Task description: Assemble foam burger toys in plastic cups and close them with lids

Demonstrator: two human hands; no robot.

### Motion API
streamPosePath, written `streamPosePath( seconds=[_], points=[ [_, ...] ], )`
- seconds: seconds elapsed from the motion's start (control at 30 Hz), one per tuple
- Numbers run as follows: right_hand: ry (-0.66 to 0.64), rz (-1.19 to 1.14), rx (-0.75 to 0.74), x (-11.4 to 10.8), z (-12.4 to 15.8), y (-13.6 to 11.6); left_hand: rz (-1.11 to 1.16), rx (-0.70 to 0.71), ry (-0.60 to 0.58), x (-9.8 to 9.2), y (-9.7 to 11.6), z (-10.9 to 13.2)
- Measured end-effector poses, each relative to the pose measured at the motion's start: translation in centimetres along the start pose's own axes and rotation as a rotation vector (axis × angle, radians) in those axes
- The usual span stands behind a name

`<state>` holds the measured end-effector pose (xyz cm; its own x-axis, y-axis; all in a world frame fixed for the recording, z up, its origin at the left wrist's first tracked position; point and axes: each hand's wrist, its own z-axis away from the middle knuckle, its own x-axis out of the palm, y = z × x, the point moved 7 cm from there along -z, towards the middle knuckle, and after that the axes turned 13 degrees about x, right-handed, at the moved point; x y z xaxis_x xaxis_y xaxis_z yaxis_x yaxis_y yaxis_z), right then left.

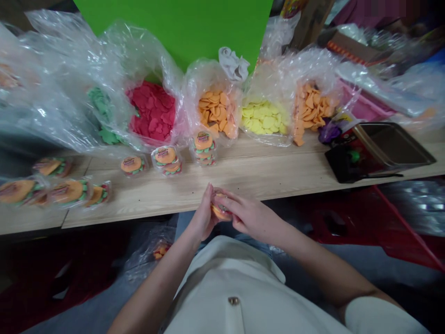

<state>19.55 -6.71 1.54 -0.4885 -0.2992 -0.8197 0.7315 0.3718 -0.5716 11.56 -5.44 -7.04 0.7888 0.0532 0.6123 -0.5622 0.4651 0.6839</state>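
Both hands meet at the front edge of the table, closed around a small toy burger with an orange bun. My left hand supports it from the left, the fingers wrapped along its side. From the right, my right hand presses its fingers onto the top and near side. Much of the burger is hidden by the fingers. Beyond the hands stand finished-looking toy burgers in clear wrapping: one stack, a second stack and a single wrapped burger.
Open plastic bags along the back hold red pieces, orange pieces, yellow pieces, more orange pieces and green pieces. Several wrapped burgers lie at left. A dark tray is at right; red stools stand below.
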Motion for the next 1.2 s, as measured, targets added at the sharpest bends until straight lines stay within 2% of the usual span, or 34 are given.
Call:
streamPosePath(
  seconds=[0.17, 0.3, 0.4, 0.5, 0.6, 0.7, 0.77, 0.87, 0.97, 1.1, 1.2],
  points=[
    [0.159, -0.063, 0.104, -0.7, -0.4, 1.5, 0.044, 0.187, -0.025, -0.2, 0.5, -0.1],
    [0.279, -0.161, 0.153, -1.5, -0.6, 2.4, 0.128, 0.214, -0.146, 0.7, 0.9, -0.1],
    [0.426, -0.315, 0.236, -2.8, -0.2, 3.6, 0.168, 0.243, -0.239, 1.4, 1.7, 0.5],
    [0.59, -0.515, 0.289, -3.9, 0.5, 4.6, 0.157, 0.176, -0.334, 2.0, 2.0, 1.2],
    [0.662, -0.7, 0.312, -4.0, 0.5, 5.4, 0.197, 0.054, -0.375, 2.2, 1.9, 1.6],
    [0.662, -0.856, 0.345, -3.0, 0.1, 6.6, 0.263, -0.037, -0.311, 1.9, 1.5, 1.0],
    [0.704, -0.932, 0.427, -2.1, 0.3, 7.9, 0.252, -0.064, -0.241, 1.6, 1.1, 0.4],
    [0.665, -0.907, 0.618, -0.2, 1.1, 9.1, 0.225, 0.057, -0.125, 1.1, 1.3, -0.6],
    [0.577, -0.676, 0.605, 0.3, 1.2, 7.7, 0.207, 0.205, -0.069, 0.9, 1.5, -0.8],
    [0.616, -0.37, 0.495, -0.7, 0.0, 5.0, 0.163, 0.273, -0.031, 1.1, 1.0, -0.4],
    [0.672, -0.352, 0.499, -1.2, -0.6, 4.3, 0.175, 0.29, 0.036, 1.0, 0.7, -0.1]
  ],
)
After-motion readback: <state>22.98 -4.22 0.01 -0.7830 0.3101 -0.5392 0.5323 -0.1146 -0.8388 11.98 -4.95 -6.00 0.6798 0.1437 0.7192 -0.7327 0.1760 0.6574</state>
